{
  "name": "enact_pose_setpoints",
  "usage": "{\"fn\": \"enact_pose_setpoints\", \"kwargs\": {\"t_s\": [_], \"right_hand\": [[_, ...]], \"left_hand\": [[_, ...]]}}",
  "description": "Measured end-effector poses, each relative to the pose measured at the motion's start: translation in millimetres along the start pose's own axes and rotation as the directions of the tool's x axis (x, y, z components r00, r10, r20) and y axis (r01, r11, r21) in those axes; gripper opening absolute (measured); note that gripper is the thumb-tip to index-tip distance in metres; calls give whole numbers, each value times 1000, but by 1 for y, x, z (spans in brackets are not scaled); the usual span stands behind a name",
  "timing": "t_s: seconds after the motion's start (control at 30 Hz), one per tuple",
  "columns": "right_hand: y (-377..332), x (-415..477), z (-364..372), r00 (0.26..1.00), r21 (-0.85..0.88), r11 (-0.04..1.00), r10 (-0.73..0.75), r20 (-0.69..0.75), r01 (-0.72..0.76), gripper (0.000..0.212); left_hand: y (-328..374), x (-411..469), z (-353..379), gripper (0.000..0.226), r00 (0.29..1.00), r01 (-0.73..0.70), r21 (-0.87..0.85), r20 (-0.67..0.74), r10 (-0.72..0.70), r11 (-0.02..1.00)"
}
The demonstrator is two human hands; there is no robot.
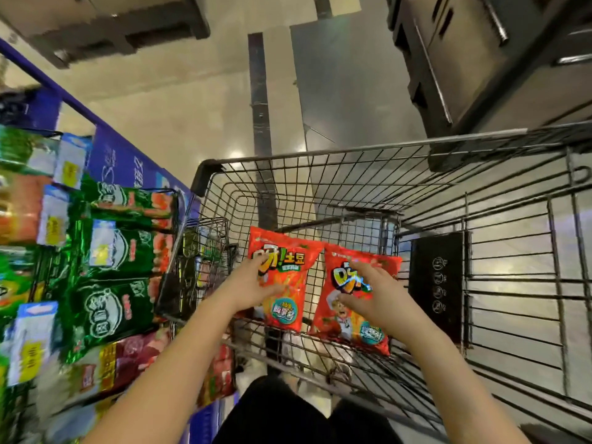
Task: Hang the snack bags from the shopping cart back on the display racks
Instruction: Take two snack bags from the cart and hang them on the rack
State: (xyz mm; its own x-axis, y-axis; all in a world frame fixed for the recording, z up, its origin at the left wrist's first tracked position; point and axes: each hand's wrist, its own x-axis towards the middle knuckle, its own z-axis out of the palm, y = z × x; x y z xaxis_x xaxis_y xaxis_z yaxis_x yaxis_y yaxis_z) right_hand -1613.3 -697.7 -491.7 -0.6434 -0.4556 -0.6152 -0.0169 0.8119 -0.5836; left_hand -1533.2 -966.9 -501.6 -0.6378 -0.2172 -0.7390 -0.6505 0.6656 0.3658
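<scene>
Two red snack bags lie side by side in the wire shopping cart (320,161). My left hand (253,280) grips the left edge of the left red bag (285,283), fingers over its front and thumb lower down. My right hand (371,286) lies on the right red bag (355,318) with fingers spread and curling over its upper part. The display rack (105,251) stands at the left, hung with green and dark red snack bags.
A black child-seat flap (437,283) with white icons stands in the cart to the right of the bags. A blue shelf edge (128,161) runs along the rack. Grey cabinets (480,59) stand beyond the cart on the shiny floor.
</scene>
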Motion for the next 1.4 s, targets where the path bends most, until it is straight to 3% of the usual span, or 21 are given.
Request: {"fn": "enact_pose_setpoints", "kwargs": {"t_s": [0.07, 0.23, 0.37, 0.47, 0.57, 0.8, 0.9, 0.93, 1.07, 1.23, 1.4], "right_hand": [[7, 13, 11, 999, 12, 999, 33, 30, -33, 77], [28, 37, 36, 992, -3, 996, 87, 89, -87, 74], [43, 47, 46, 989, -55, 993, 108, 104, -103, 74], [51, 53, 50, 985, -72, 990, 131, 110, -124, 78], [61, 61, 52, 984, -67, 987, 151, 98, -145, 79], [72, 72, 51, 982, -12, 983, 182, 44, -182, 80], [76, 72, 48, 977, 8, 978, 210, 38, -210, 79], [78, 70, 46, 974, 13, 974, 225, 31, -225, 78], [91, 67, 43, 931, 133, 923, 366, -10, -361, 73], [114, 83, 56, 852, 205, 833, 523, 16, -514, 63], [128, 106, 75, 773, 253, 749, 634, -7, -612, 77]], "left_hand": [[-15, 18, 6, 84, 998, 64, -73, 13, -63, 995], [-56, 65, 23, 121, 973, 227, -39, 43, -226, 973], [-75, 94, 31, 118, 969, 244, -192, 83, -232, 951], [-92, 110, 36, 107, 953, 299, -208, 121, -279, 931], [-109, 122, 44, 116, 957, 285, -258, 130, -260, 923], [-119, 139, 58, 99, 949, 314, -335, 148, -279, 888], [-116, 139, 56, 59, 963, 269, -384, 117, -242, 883], [-119, 138, 56, 58, 967, 255, -412, 112, -230, 875], [-119, 128, 47, 83, 976, 217, -448, 93, -196, 867], [-113, 121, 49, 84, 993, 110, -478, 90, -77, 872], [-121, 124, 46, 88, 992, 114, -519, 101, -72, 847]]}}
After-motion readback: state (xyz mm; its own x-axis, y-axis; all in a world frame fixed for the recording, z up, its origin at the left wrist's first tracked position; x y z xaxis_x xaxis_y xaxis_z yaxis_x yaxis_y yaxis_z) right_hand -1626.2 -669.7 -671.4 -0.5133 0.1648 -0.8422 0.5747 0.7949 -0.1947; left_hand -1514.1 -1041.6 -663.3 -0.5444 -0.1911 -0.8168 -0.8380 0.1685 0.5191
